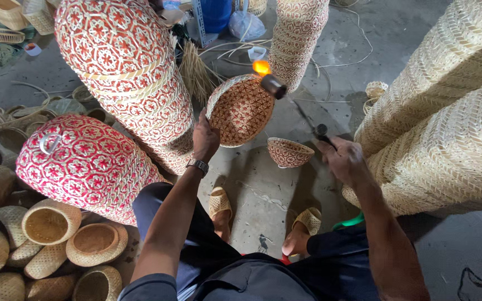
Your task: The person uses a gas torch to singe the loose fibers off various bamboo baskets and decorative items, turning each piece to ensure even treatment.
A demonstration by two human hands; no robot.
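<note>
Concrete floor (263,189) crowded with basket stacks (124,72); left hand (205,136) grasps a woven bowl (240,110), right hand (342,159) clenches a lit torch (294,103).

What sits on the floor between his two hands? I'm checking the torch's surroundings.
A small red-patterned woven bowl on bare concrete, between left hand and right hand, in the head view.

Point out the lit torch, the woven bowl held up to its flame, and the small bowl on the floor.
torch (274,86), head view, on its dark nozzle below the flame.
held bowl (241,110), head view, on its patterned inside.
small bowl on the floor (289,152), head view, on its outer wall.
</note>
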